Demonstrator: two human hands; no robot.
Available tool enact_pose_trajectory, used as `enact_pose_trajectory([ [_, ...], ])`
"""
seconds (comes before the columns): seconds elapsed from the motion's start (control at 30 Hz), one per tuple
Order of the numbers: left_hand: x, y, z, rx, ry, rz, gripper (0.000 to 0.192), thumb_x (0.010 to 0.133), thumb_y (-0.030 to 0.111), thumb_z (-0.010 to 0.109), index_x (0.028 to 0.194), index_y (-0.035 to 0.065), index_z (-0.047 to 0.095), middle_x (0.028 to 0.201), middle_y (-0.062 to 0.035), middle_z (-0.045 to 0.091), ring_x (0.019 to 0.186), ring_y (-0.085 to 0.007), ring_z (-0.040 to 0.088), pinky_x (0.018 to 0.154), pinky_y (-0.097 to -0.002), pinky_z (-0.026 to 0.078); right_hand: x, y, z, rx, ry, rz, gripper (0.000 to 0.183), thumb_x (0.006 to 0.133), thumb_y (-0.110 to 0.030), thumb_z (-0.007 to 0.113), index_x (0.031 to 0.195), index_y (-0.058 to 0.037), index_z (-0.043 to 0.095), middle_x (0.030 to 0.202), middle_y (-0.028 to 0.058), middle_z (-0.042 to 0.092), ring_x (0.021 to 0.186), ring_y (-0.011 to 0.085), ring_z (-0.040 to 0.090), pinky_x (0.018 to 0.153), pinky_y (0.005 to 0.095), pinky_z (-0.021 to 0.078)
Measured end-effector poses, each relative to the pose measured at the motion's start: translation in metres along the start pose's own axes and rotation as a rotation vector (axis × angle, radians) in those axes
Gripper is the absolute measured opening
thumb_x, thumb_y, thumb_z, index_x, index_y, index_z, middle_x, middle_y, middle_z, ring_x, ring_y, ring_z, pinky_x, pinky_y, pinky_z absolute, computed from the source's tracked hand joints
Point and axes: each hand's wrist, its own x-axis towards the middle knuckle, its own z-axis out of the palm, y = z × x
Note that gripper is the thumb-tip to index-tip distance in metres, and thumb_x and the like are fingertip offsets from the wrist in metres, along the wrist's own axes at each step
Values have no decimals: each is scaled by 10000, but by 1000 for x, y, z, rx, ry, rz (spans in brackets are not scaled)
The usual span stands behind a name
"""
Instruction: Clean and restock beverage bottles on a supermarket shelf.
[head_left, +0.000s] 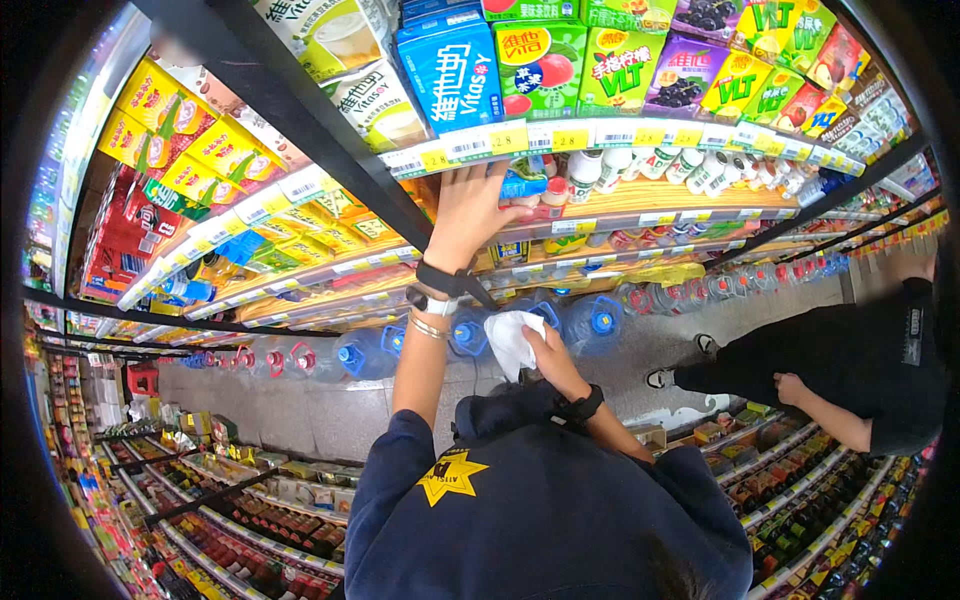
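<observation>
My left hand (471, 210) reaches into a shelf bay below the upper price rail (540, 142). Its fingertips pass beneath that rail and are partly hidden. Beside the fingers sits a small blue carton (524, 178), and the thumb lies near a red-capped bottle (555, 191); whether the hand grips anything there is unclear. White bottles (583, 174) stand in a row to the right. Lower down, close to my body, my right hand (553, 356) holds a crumpled white cloth or paper wipe (513, 341).
Drink cartons (540, 67) fill the shelf above. A black shelf post (300, 105) slants past my left arm. Large water jugs (592, 322) line the floor along the shelf foot. A person in black (825, 345) stands at right. Stocked shelves (285, 517) lie behind me.
</observation>
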Motion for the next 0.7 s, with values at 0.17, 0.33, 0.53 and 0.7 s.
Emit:
enact_pose_trajectory([
  [0.17,6,-1,10,58,-54,44,665,724,487,744,1266,133,590,1211,-135,598,1201,-346,505,1015,-470,365,2,2,-3,26,19,1,365,992,-227,497,1222,50,550,1137,106,650,1051,174,592,924,306,443],
  [0.33,-5,10,-1,125,-22,54,670,707,367,777,1310,177,556,1262,-121,550,1201,-333,484,1018,-473,369,-1,11,0,80,55,-4,368,997,-236,496,1227,47,548,1139,98,647,1040,169,590,924,301,441],
  [0.53,-65,36,-28,-115,83,2,924,551,226,870,1386,154,480,1274,-137,515,1180,-335,482,1022,-489,365,8,24,4,42,61,-67,366,1003,-240,477,1242,31,537,1122,98,643,1022,170,594,905,301,451],
  [0.7,-171,54,-15,-1103,150,-759,664,863,334,707,1371,15,423,1214,-129,568,1036,-233,596,890,-341,482,11,19,12,177,57,-45,362,1006,-210,457,1279,21,516,1161,84,626,1057,159,576,920,299,445],
])
